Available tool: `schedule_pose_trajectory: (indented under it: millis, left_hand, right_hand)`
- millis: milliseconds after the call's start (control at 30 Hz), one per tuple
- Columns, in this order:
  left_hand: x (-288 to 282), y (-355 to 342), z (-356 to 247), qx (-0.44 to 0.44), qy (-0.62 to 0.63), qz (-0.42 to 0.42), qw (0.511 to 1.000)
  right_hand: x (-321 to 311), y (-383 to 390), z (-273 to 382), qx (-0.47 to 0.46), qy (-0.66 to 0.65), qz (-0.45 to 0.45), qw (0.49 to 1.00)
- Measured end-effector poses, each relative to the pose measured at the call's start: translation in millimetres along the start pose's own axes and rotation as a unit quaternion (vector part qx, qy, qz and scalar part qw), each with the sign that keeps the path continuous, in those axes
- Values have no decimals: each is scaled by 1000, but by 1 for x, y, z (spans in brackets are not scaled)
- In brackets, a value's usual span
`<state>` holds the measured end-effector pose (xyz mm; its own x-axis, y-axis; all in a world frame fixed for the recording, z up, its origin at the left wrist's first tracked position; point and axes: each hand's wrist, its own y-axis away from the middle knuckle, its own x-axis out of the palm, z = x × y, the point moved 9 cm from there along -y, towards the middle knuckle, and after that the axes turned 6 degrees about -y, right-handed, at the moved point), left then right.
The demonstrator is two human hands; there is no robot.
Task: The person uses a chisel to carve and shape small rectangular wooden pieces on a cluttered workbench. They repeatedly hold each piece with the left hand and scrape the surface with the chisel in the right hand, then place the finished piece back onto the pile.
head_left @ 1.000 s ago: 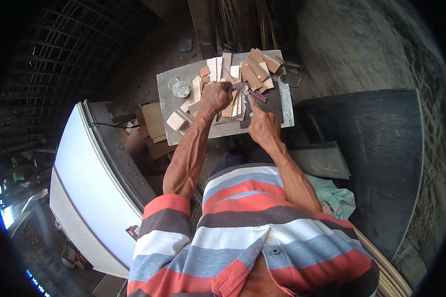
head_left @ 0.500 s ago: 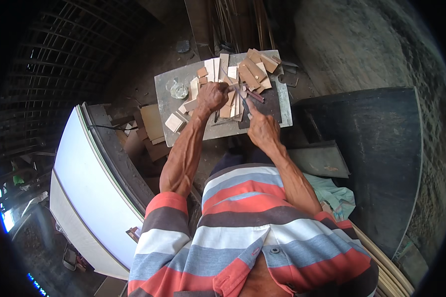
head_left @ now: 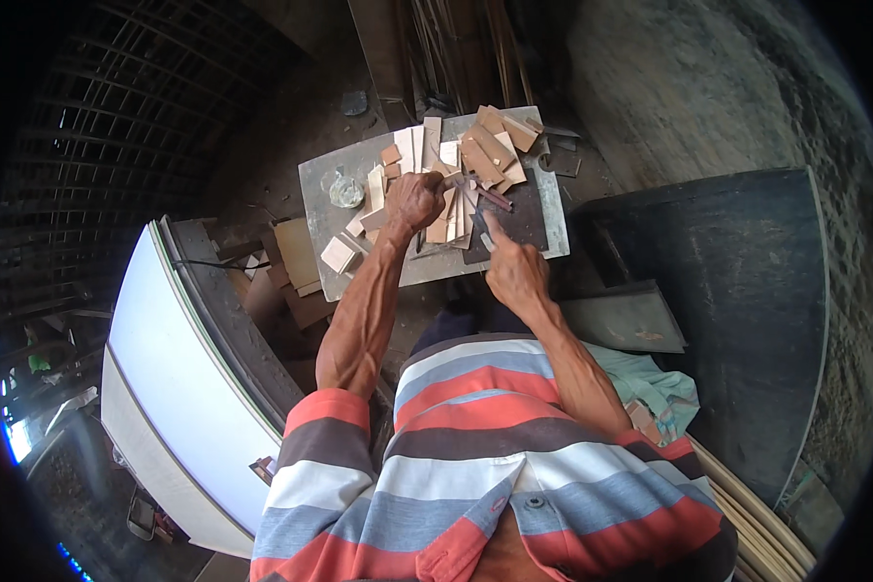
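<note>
My right hand [head_left: 516,272] is closed round the dark handle of a thin-bladed hand tool [head_left: 479,222], its index finger stretched along it. The narrow blade points away and to the left, toward my other hand; its exact kind is hard to make out. My left hand [head_left: 416,201] is curled tightly over the wood pieces, thumb side toward the blade. Whatever its fingers grip is hidden. Beneath both hands lie thin pale wood strips [head_left: 437,229]. A dark board [head_left: 526,221] rests under the tool, with a reddish-brown stick [head_left: 496,199] on it.
The small worn table [head_left: 318,205] carries a clear glass jar [head_left: 345,191] on the left and piled brown wood blocks [head_left: 487,147] at the far right. A large white panel [head_left: 179,354] leans at my left. A dark board [head_left: 718,291] stands at right, near a rough wall [head_left: 689,87].
The tool in my right hand has drawn back slightly toward me, and less of its blade shows. My left hand stays closed over the wood. The whole view has shifted a little.
</note>
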<state>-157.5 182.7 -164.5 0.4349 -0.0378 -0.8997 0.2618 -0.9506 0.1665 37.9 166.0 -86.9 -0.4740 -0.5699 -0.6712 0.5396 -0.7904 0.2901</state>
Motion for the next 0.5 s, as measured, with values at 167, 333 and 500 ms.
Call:
schedule_pose_trajectory:
  millis: [167, 333, 500]
  left_hand:
    - [3, -1, -26, 23, -13, -15, 1000]
    - [3, -2, -21, 6, -13, -17, 1000]
    - [10, -9, 0, -16, -5, 4, 1000]
  right_hand:
    - [6, -35, -16, 3, 12, -22, 1000]
    - [4, -20, -17, -9, 5, -21, 1000]
    - [-2, -10, -16, 14, 11, 5, 1000]
